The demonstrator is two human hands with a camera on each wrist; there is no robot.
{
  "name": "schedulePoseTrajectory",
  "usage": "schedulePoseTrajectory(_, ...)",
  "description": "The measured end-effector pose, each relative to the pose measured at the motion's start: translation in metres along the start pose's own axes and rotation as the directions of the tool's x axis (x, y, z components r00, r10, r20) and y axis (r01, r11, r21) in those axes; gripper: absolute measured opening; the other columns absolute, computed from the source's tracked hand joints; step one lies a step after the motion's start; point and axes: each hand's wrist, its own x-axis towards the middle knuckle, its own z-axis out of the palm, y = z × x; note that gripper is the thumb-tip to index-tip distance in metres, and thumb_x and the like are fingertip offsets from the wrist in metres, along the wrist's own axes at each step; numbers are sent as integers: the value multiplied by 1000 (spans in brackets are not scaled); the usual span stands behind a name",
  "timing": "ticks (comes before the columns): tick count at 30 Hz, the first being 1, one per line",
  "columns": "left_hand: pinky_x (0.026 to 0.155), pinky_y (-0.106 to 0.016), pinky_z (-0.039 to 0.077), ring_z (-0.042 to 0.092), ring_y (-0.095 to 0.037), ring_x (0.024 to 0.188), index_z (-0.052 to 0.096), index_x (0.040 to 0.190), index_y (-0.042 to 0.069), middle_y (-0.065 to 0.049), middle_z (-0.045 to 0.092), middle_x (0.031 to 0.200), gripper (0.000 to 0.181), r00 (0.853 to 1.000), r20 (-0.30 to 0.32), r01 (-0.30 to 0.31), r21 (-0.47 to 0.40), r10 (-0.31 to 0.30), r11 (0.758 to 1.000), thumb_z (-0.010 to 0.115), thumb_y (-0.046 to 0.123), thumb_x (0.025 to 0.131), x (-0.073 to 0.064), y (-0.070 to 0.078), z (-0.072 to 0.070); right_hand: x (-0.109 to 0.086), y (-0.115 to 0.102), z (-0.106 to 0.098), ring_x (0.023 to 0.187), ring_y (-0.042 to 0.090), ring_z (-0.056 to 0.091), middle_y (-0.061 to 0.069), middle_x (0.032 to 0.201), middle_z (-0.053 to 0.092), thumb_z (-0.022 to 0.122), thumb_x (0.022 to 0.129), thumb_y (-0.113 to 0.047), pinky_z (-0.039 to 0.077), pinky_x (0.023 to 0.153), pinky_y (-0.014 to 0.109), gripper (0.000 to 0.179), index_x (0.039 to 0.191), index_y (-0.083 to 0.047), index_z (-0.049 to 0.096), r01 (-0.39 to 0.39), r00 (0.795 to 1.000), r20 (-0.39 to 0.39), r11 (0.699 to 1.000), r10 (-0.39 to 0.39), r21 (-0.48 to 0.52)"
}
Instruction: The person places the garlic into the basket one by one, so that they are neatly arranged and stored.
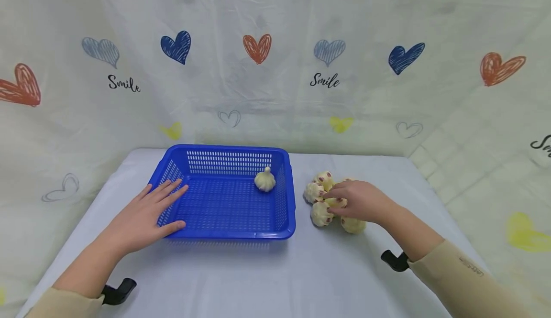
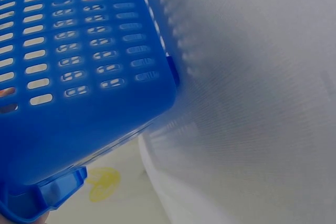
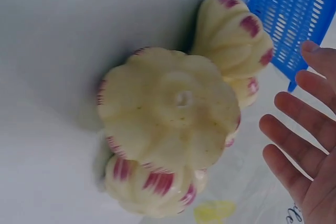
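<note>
A blue plastic basket [image 1: 228, 235] with slotted walls stands left of the table's middle. Inside it, by the right wall, sits one pale garlic bulb [image 1: 264, 180]. My left hand [image 1: 144, 220] lies across the basket's left rim, fingers straight and spread. In the left wrist view the basket's slotted side [image 2: 84, 87] fills the upper left. Over a cluster of garlic bulbs [image 1: 321, 214] to the basket's right reaches my right hand [image 1: 359, 201]. The right wrist view shows its fingers [image 3: 310, 116] apart and loosely extended beside the purple-marked bulbs [image 3: 168, 108], with nothing held.
A white cloth [image 1: 241, 284] covers the table. Behind and around it hangs a pale curtain [image 1: 275, 93] printed with hearts and "Smile". Black wrist mounts [image 1: 119, 291] stick out by both sleeves.
</note>
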Motion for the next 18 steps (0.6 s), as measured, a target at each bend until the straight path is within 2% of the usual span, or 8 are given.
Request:
schedulePoseTrajectory(7, 120, -58, 11, 21, -37, 148, 27, 158, 22, -10, 25, 163, 85, 1000, 6, 4, -4, -4, 1000, 56, 65, 91, 1, 1, -2, -10, 1, 5, 107, 19, 66, -5, 114, 71, 75, 88, -36, 56, 88, 43, 32, 116, -20, 74, -15, 1000, 16, 1000, 15, -1)
schedulePoseTrajectory(15, 120, -57, 11, 20, -37, 149, 26, 159, 22, -9, 25, 163, 86, 1000, 6, 5, -7, -5, 1000, 57, 65, 91, 1, 1, -2, -4, -1, 7, 106, 18, 64, -3, 115, 70, 77, 86, -35, 56, 88, 42, 39, 122, -20, 71, -11, 995, 103, 1000, 11, 2)
schedulePoseTrajectory(18, 121, -57, 9, 20, -37, 149, 26, 159, 22, -9, 24, 163, 86, 1000, 10, 8, -7, -8, 1000, 56, 65, 91, 1, 2, -2, -1, -2, 9, 100, 16, 64, -5, 110, 70, 78, 85, -35, 56, 84, 39, 38, 120, -20, 71, 0, 993, 122, 1000, 0, -2)
